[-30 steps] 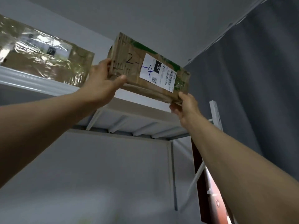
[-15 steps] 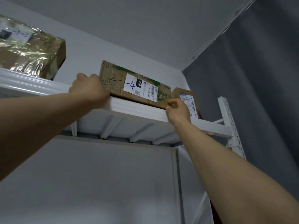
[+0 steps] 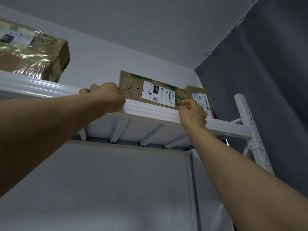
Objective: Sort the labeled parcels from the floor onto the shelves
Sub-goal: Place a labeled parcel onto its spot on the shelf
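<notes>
A flat cardboard parcel (image 3: 133, 88) with a white label and the handwritten mark "2-1-4" stands on the white top shelf (image 3: 150, 112), its labelled face towards me. My left hand (image 3: 103, 97) reaches over the shelf edge with its fingers curled round the parcel's left end. At the parcel's lower right corner, my right hand (image 3: 192, 112) pinches it with curled fingers. Both arms stretch upward from below.
A larger parcel wrapped in shiny film (image 3: 33, 55) sits on the same shelf at the far left. A small labelled box (image 3: 200, 97) stands right beside the flat parcel. The rack's white upright post (image 3: 250, 127) and a dark curtain (image 3: 275, 80) lie to the right.
The parcel went from held in the air above the shelf to standing on it. Both hands stayed at its ends and slid it slightly right, beside the small box.
</notes>
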